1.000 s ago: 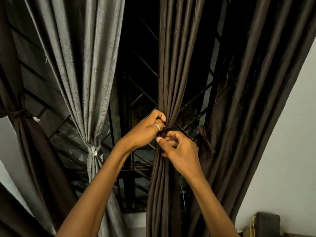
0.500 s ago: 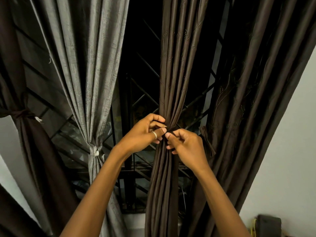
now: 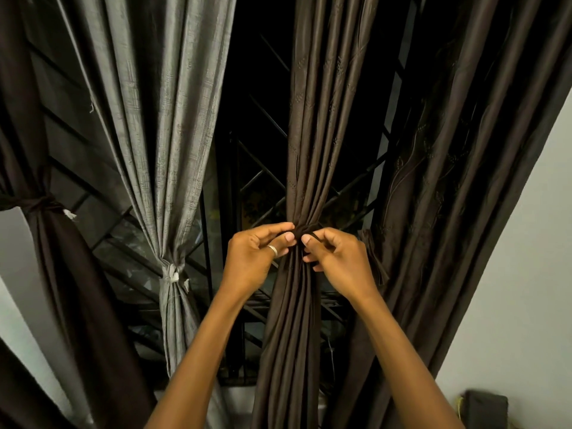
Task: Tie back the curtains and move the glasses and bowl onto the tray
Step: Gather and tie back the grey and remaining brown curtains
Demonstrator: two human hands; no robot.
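Drawn level, left hand (image 3: 252, 258) and right hand (image 3: 339, 263) pinch the curtain tie (image 3: 301, 231) between them.

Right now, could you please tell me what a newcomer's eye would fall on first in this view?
Dead centre, the left hand and right hand pinch a dark tie round the gathered brown curtain. Left of it hangs a grey curtain, already knotted at its waist, and at the far left a dark curtain is tied too.
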